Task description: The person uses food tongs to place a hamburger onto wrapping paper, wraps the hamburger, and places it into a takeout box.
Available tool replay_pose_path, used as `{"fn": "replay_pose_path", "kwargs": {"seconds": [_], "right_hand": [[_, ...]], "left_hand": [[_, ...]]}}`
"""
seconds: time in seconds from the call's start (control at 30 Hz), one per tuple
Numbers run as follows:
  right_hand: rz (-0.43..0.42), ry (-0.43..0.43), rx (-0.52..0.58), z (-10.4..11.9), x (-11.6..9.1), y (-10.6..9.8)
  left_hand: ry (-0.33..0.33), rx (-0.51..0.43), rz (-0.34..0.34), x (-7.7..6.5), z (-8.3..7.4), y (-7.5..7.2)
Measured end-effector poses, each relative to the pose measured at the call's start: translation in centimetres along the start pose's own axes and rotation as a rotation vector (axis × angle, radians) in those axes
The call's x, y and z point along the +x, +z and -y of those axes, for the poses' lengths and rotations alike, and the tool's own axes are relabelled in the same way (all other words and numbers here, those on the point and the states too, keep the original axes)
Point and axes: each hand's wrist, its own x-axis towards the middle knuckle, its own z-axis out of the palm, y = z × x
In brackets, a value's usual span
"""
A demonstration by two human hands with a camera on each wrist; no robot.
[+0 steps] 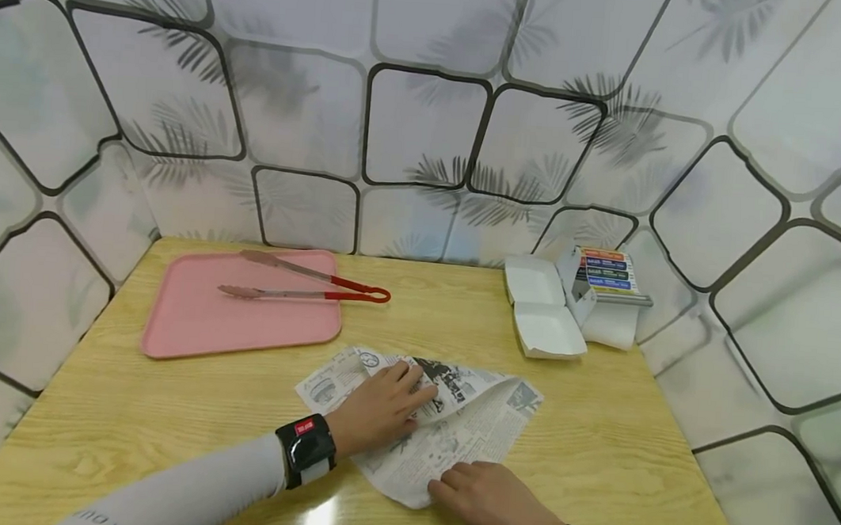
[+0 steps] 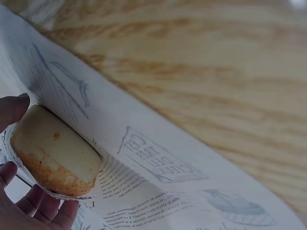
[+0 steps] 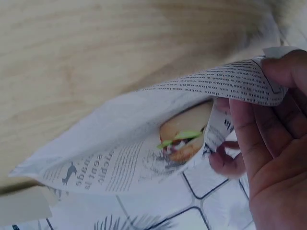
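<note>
A sheet of newsprint-patterned wrapping paper (image 1: 453, 454) lies on the table, its far side folded over toward the person. Inside the fold is a sandwich in a pale, browned bun (image 2: 60, 148); lettuce and filling show at the sandwich's end (image 3: 182, 139) in the right wrist view. My left hand (image 1: 380, 411) holds the sandwich through the folded paper, thumb on one side and fingers on the other. At the near edge, my right hand (image 1: 490, 500) pinches the paper between thumb and fingers. The head view hides the sandwich under the paper and left hand.
Red-handled tongs (image 1: 350, 296) lie across a pink tray (image 1: 196, 326) at the back left, their handle end past its edge. An open white takeaway box (image 1: 548, 330) sits at the back right beside a dispenser (image 1: 608, 276) with coloured labels. A patterned wall stands behind.
</note>
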Motion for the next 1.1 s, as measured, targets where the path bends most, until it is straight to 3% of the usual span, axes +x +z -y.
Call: {"fn": "replay_pose_path", "kwargs": {"seconds": [0.23,0.47,0.57,0.63,0.73,0.87,0.93,1.1], "right_hand": [[0.001,0.118,0.015,-1.7,1.1,-1.9],[-0.122,0.171,0.238,-4.7,2.5,-3.0],[-0.165,0.223,0.345,-6.2,3.6,-3.1],[-0.205,0.268,0.397,-7.2,4.4,-2.9],[-0.246,0.349,0.461,-8.7,5.6,-2.4],[-0.208,0.506,0.511,-10.0,7.2,-1.7],[-0.167,0.58,0.519,-10.4,8.0,-1.5],[-0.103,0.685,0.523,-11.1,9.4,-0.3]], "left_hand": [[0.021,-0.009,-0.021,-0.1,0.2,0.1],[0.053,-0.09,0.0,0.0,0.9,-0.2],[0.093,-0.132,0.043,-0.2,1.7,-0.4],[0.116,-0.225,0.096,-0.4,2.6,-0.7],[0.122,-0.486,0.165,-0.3,4.2,-1.3],[0.09,-0.779,0.205,-0.1,6.4,-2.0],[0.037,-0.835,0.202,-0.1,7.0,-2.1],[-0.187,-0.951,0.167,-0.3,6.6,-2.3]]}}
